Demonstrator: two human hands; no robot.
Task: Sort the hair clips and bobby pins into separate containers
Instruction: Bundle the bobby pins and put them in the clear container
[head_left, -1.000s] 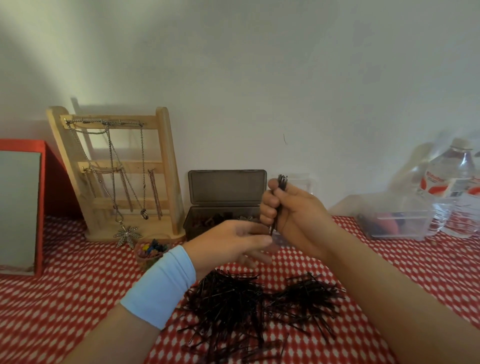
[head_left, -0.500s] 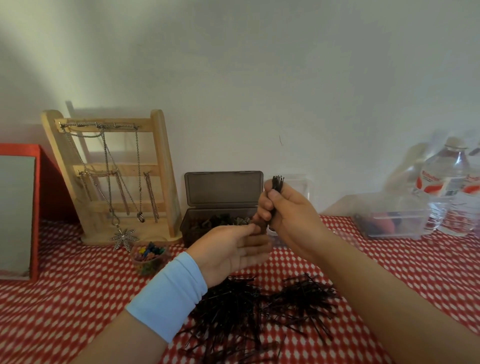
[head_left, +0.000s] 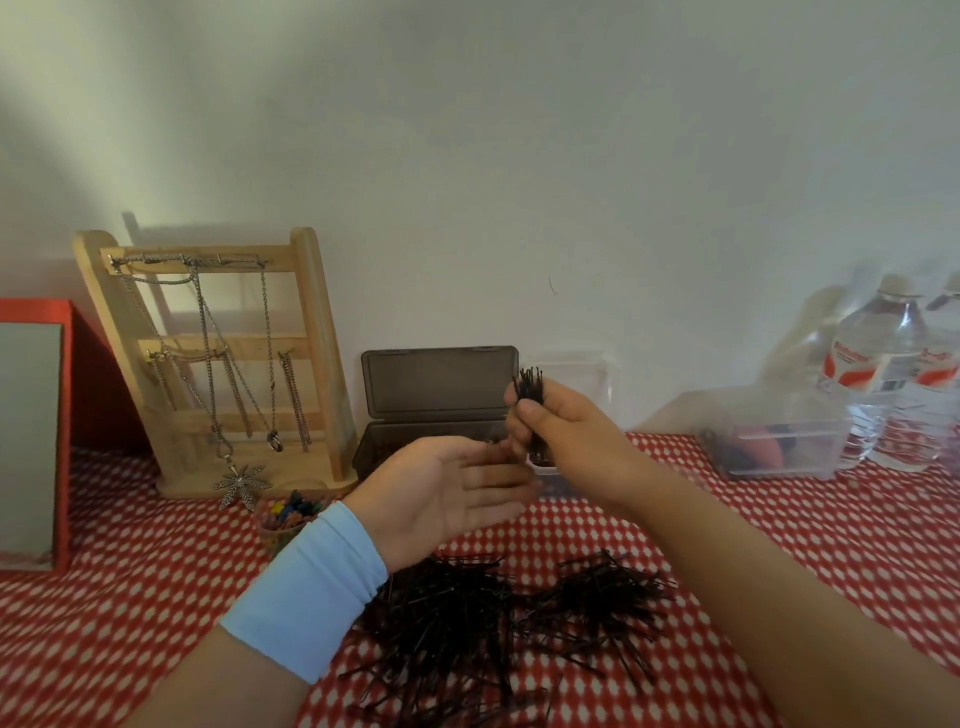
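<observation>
My right hand (head_left: 563, 436) grips an upright bundle of black bobby pins (head_left: 530, 387), their tips sticking out above my fist. My left hand (head_left: 441, 493), with a light blue wristband, is held flat and palm up just beneath it, fingers straight. Two loose heaps of black bobby pins (head_left: 498, 618) lie on the red checked cloth in front of me. Behind my hands an open dark grey box (head_left: 436, 384) stands with its lid up, and a small clear container (head_left: 576, 374) sits to its right, partly hidden by my right hand.
A wooden jewellery stand (head_left: 218, 364) with chains is at the back left, beside a red-framed mirror (head_left: 31, 436). A small cup of coloured clips (head_left: 291, 512) sits near my left wrist. At the right are a clear plastic box (head_left: 779, 441) and water bottles (head_left: 883, 374).
My left hand has turned palm up and flattened beneath the bundle. My right hand still holds the bobby pins upright in nearly the same place.
</observation>
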